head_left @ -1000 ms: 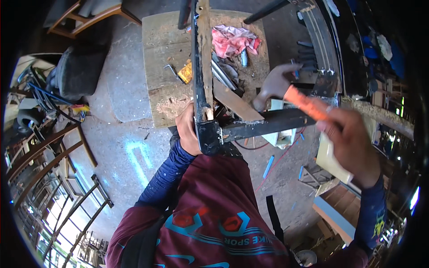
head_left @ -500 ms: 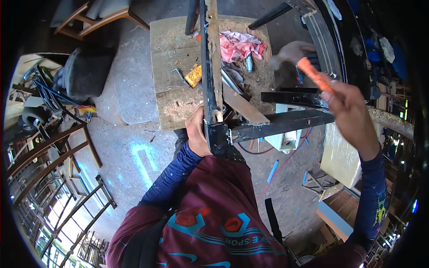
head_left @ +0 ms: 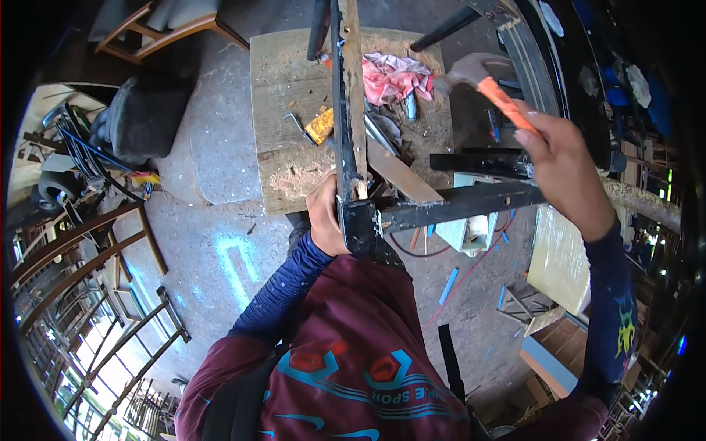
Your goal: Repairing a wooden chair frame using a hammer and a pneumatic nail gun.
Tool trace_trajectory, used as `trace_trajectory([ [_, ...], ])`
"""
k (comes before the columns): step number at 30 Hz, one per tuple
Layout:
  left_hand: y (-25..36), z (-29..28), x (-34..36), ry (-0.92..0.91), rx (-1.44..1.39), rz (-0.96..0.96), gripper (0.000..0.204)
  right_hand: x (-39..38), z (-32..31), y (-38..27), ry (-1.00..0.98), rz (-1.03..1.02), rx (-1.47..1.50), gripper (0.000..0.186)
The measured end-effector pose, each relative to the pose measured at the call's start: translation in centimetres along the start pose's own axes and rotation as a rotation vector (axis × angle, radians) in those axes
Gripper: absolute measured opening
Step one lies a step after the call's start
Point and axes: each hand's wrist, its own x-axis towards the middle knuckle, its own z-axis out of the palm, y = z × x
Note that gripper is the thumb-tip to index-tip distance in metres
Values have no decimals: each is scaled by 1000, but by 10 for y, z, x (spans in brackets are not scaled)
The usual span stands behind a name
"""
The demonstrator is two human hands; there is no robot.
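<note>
My right hand (head_left: pixel 562 173) is closed round the orange handle of a claw hammer (head_left: pixel 504 105). The hammer is raised at the right, its metal head pointing up and left, apart from the wood. Close to my body stands a black wooden chair-like frame (head_left: pixel 463 207). My left hand (head_left: pixel 324 214) grips the frame's near left corner, its fingers partly hidden behind the upright rail. Bare, splintered wood shows at that joint. A loose brown wooden strip (head_left: pixel 404 175) slants across the corner between the two rails.
Beyond the frame lies a low wooden board (head_left: pixel 290 81) strewn with sawdust. On it are a pink-red cloth (head_left: pixel 390 77), a yellow tool (head_left: pixel 320 126) and a light-blue tube (head_left: pixel 410 106). A pale plastic container (head_left: pixel 467 239) stands below the frame. A dark chair (head_left: pixel 147 117) is at left.
My right hand has shifted slightly left and up with the hammer. My left hand and the frame stay in place.
</note>
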Motion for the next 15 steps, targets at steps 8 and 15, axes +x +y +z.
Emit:
trace_trajectory([
  [8, 2, -2, -6, -7, 63, 24, 38, -1, -10, 3, -24, 111, 78, 27],
  [15, 3, -1, 3, 3, -11, 56, 42, -42, -31, -34, -282, -75, -2, 32],
])
